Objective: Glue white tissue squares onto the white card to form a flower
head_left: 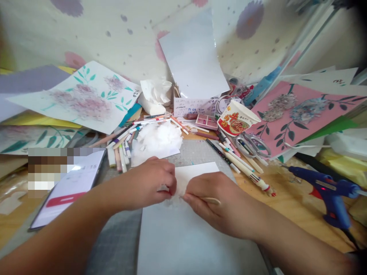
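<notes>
A white sheet of paper (172,240) lies in front of me on a grey cutting mat (114,240). Over its upper part my left hand (146,181) is closed, thumb and fingers pinched; what they hold is too small to make out. Closed beside it, my right hand (216,200) grips a thin pale stick (211,200), its rounded end showing behind the fingers and its tip pointing at the paper. Between the two hands sits a faint whitish, ruffled patch (180,187) on the sheet. Just beyond lies a pile of torn white tissue pieces (157,136).
Markers (122,152) flank the tissue pile. At right are scissors (252,145), a paper noodle cup (238,118) and a blue glue gun (323,191), its red light on. A phone (70,187) lies left. Flower pictures (83,97) stand around the back.
</notes>
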A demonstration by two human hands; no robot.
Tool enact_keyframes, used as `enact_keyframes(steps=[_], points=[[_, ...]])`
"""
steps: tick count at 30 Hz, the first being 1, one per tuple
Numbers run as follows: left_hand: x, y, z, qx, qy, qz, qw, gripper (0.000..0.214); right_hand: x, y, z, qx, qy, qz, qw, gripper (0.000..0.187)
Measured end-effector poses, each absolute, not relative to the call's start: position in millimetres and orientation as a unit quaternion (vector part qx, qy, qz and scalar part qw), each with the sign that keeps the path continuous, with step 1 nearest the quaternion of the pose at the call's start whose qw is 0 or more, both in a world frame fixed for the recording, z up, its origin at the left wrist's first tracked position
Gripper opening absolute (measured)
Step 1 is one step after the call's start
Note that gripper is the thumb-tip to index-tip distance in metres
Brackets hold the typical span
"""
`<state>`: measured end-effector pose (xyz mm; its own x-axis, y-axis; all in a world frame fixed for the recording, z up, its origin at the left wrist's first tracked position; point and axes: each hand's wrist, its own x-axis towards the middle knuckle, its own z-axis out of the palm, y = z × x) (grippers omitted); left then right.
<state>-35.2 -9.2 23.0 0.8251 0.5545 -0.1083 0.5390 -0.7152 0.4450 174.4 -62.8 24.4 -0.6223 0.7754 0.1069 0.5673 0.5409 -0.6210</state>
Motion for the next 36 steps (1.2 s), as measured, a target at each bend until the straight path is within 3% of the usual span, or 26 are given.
enact_keyframes(steps=[5, 8, 14, 16, 21, 28, 31, 36], points=[[-38.3, -8.7, 21.7, 0.921, 0.306, 0.005, 0.239, 0.017, 165.0, -55.2, 23.5, -0.354, -0.89, 0.221, 0.184, 0.033], [-38.8, -8.2, 17.0, 0.926, 0.294, -0.001, 0.235, 0.017, 176.6, -57.1, 7.1, -0.363, -0.859, 0.247, 0.264, 0.034], [-39.1, -7.2, 13.3, 0.918, 0.31, 0.001, 0.246, 0.02, 204.3, -53.7, -17.8, -0.397, -0.684, 0.424, 0.441, 0.031], [-40.0, -6.5, 12.7, 0.917, 0.311, 0.0, 0.25, 0.021, 202.7, -51.8, -17.3, -0.389, -0.686, 0.429, 0.44, 0.029], [-42.5, -5.2, 9.5, 0.916, 0.309, 0.001, 0.256, 0.021, 192.0, -50.0, -5.5, -0.385, -0.77, 0.386, 0.331, 0.033], [-37.1, -10.1, 15.0, 0.901, 0.346, -0.023, 0.259, 0.014, 200.2, -50.1, -7.8, -0.384, -0.765, 0.409, 0.316, 0.039], [-34.7, -11.8, 15.7, 0.902, 0.356, -0.029, 0.243, 0.028, 202.4, -48.7, -16.4, -0.367, -0.745, 0.427, 0.357, 0.034], [-38.9, -9.7, 12.9, 0.889, 0.373, -0.028, 0.265, 0.044, 207.2, -45.3, -19.8, -0.357, -0.658, 0.427, 0.508, 0.023]])
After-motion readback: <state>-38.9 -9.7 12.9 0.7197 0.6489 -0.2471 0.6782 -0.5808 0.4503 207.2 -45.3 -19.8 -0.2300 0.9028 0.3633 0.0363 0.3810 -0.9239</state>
